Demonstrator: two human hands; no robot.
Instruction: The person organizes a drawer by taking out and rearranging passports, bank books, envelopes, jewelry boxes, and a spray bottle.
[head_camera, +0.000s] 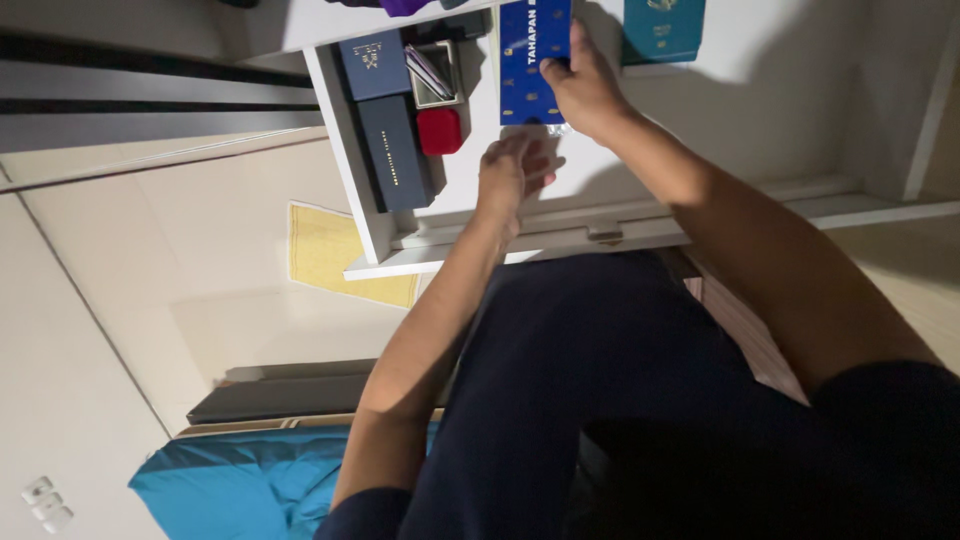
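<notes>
My right hand (585, 85) grips the lower edge of a blue booklet with white lettering (533, 55), which lies in an open white drawer (370, 215). My left hand (512, 170) hovers just below it over the drawer's bare white bottom, fingers loosely bent and slightly apart, with nothing visible in it. A small clear shiny item (556, 128) peeks out between the two hands. Both forearms reach up from my dark-clothed body at the bottom of the view.
The drawer's left side holds two dark navy boxes (395, 150), a small red box (439, 130) and a little tray of slim metal items (432, 72). A teal booklet (662, 30) lies at top right. A yellow mat (320, 250) and blue bedding (240, 480) are left.
</notes>
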